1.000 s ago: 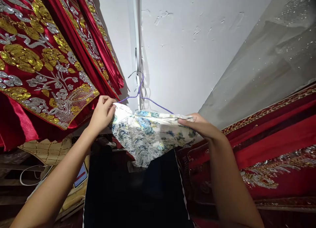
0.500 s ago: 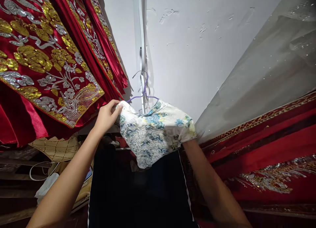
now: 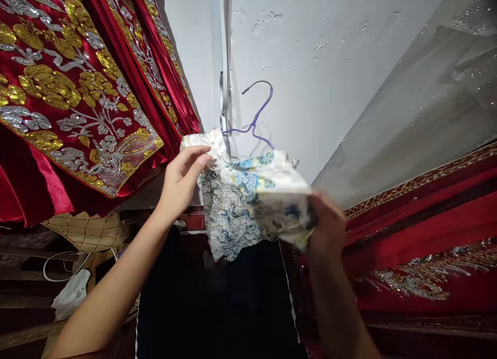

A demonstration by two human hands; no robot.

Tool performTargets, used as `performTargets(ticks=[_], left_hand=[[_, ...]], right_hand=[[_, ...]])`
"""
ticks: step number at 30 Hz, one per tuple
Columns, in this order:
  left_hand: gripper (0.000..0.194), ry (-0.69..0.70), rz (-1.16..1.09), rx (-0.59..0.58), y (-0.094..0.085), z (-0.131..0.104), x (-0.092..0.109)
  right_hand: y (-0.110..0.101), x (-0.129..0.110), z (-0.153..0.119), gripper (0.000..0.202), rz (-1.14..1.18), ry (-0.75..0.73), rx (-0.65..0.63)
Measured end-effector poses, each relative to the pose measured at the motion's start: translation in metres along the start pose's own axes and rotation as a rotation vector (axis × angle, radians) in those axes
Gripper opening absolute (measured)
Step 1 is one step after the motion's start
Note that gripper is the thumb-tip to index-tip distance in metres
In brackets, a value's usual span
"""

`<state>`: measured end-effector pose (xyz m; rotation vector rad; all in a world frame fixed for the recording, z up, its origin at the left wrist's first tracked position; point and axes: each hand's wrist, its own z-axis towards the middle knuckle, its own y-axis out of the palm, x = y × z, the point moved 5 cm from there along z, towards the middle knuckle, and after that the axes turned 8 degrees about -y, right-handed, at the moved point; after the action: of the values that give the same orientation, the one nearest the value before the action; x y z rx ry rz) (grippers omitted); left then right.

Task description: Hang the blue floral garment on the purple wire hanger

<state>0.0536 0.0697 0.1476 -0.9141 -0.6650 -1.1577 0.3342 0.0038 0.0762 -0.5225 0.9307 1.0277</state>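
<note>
A small white garment (image 3: pixel 240 209) with blue and green floral print hangs on a purple wire hanger (image 3: pixel 253 126), which tilts to the right. The hanger's hook stands free in front of the wall. My left hand (image 3: pixel 184 180) pinches the cloth near the garment's left shoulder, thumb against fingers. At the garment's right sleeve is my right hand (image 3: pixel 328 221), blurred by motion; its fingers are mostly hidden behind or against the cloth.
Red garments with gold and silver sequins (image 3: pixel 73 89) hang at the left. A pale wall (image 3: pixel 295 89) with a metal upright (image 3: pixel 222 48) stands ahead. Sheer grey fabric (image 3: pixel 396 105) and red embroidered cloth (image 3: pixel 427 229) are at the right. A white bag (image 3: pixel 72 294) lies lower left.
The hanger has come off the metal upright, moved right and tilted. My left hand has shifted right along the cloth. My right hand has come out of the sleeve to its outer side.
</note>
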Motion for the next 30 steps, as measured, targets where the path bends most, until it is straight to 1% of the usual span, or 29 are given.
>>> performTargets(ticks=[1, 2, 3, 4, 5, 6, 7, 8, 10, 11, 12, 13, 14, 15, 16, 17, 18, 19, 20, 21, 23, 25, 26, 27, 28, 29, 30], left_hand=[[0.037, -0.083, -0.111, -0.082, 0.007, -0.006, 0.002], [0.04, -0.169, -0.205, -0.156, 0.012, -0.013, 0.004], [0.043, -0.257, -0.274, -0.225, 0.015, -0.022, 0.005], [0.045, -0.343, -0.313, -0.292, 0.017, -0.032, 0.006], [0.046, -0.415, -0.323, -0.346, 0.016, -0.043, 0.005], [0.047, -0.471, -0.304, -0.393, 0.012, -0.055, 0.004], [0.048, -0.504, -0.262, -0.42, 0.005, -0.066, 0.003], [0.051, -0.512, -0.2, -0.422, -0.004, -0.076, 0.001], [0.053, -0.469, -0.016, -0.395, -0.029, -0.091, 0.001], [0.049, -0.428, 0.085, -0.394, -0.041, -0.096, 0.003], [0.042, -0.384, 0.178, -0.408, -0.051, -0.099, 0.006], [0.035, -0.339, 0.253, -0.43, -0.06, -0.099, 0.01], [0.029, -0.296, 0.304, -0.452, -0.066, -0.097, 0.013], [0.025, -0.262, 0.336, -0.46, -0.072, -0.092, 0.016], [0.025, -0.235, 0.356, -0.436, -0.077, -0.084, 0.018], [0.026, -0.207, 0.369, -0.374, -0.081, -0.075, 0.019], [0.029, -0.175, 0.377, -0.285, -0.085, -0.064, 0.018], [0.034, -0.141, 0.383, -0.186, -0.088, -0.053, 0.017], [0.038, -0.102, 0.391, -0.092, -0.089, -0.043, 0.015], [0.041, -0.056, 0.411, -0.008, -0.089, -0.035, 0.012], [0.041, 0.066, 0.485, 0.142, -0.084, -0.028, 0.009], [0.032, 0.207, 0.551, 0.275, -0.075, -0.033, 0.01], [0.027, 0.27, 0.557, 0.308, -0.068, -0.039, 0.009], [0.022, 0.309, 0.542, 0.297, -0.059, -0.046, 0.007], [0.02, 0.311, 0.517, 0.234, -0.047, -0.052, 0.002], [0.021, 0.273, 0.494, 0.126, -0.034, -0.057, -0.006], [0.025, 0.201, 0.483, -0.006, -0.019, -0.062, -0.016]], right_hand=[[0.003, -0.004, -0.018, 0.025, -0.004, -0.029, -0.042], [0.013, -0.009, -0.037, 0.019, 0.003, -0.068, -0.217], [0.027, -0.014, -0.055, 0.016, 0.039, -0.119, -0.461], [0.041, -0.018, -0.073, 0.026, 0.092, -0.148, -0.709], [0.051, -0.019, -0.088, 0.036, 0.136, -0.165, -0.92], [0.058, -0.018, -0.096, 0.042, 0.168, -0.17, -1.055], [0.063, -0.014, -0.096, 0.041, 0.177, -0.166, -1.097], [0.065, -0.008, -0.089, 0.038, 0.159, -0.158, -1.049], [0.065, 0.01, -0.062, 0.035, 0.053, -0.161, -0.81], [0.064, 0.019, -0.048, 0.04, -0.017, -0.169, -0.694], [0.064, 0.027, -0.036, 0.048, -0.081, -0.177, -0.615], [0.067, 0.033, -0.026, 0.056, -0.127, -0.189, -0.587], [0.071, 0.036, -0.018, 0.058, -0.145, -0.194, -0.613], [0.077, 0.039, -0.012, 0.051, -0.133, -0.179, -0.682], [0.082, 0.04, -0.008, 0.04, -0.097, -0.141, -0.768], [0.086, 0.041, -0.005, 0.031, -0.049, -0.087, -0.853], [0.088, 0.04, -0.002, 0.03, 0.002, -0.025, -0.915], [0.089, 0.039, 0.003, 0.033, 0.044, 0.044, -0.941], [0.087, 0.038, 0.01, 0.036, 0.078, 0.109, -0.921], [0.085, 0.038, 0.019, 0.038, 0.104, 0.161, -0.866], [0.08, 0.037, 0.042, 0.039, 0.143, 0.212, -0.702], [0.076, 0.037, 0.066, 0.042, 0.175, 0.196, -0.536], [0.076, 0.037, 0.077, 0.043, 0.189, 0.167, -0.476], [0.075, 0.037, 0.087, 0.043, 0.201, 0.135, -0.429], [0.074, 0.037, 0.095, 0.043, 0.208, 0.107, -0.388], [0.072, 0.037, 0.1, 0.042, 0.212, 0.083, -0.351], [0.069, 0.037, 0.104, 0.042, 0.216, 0.061, -0.311]])
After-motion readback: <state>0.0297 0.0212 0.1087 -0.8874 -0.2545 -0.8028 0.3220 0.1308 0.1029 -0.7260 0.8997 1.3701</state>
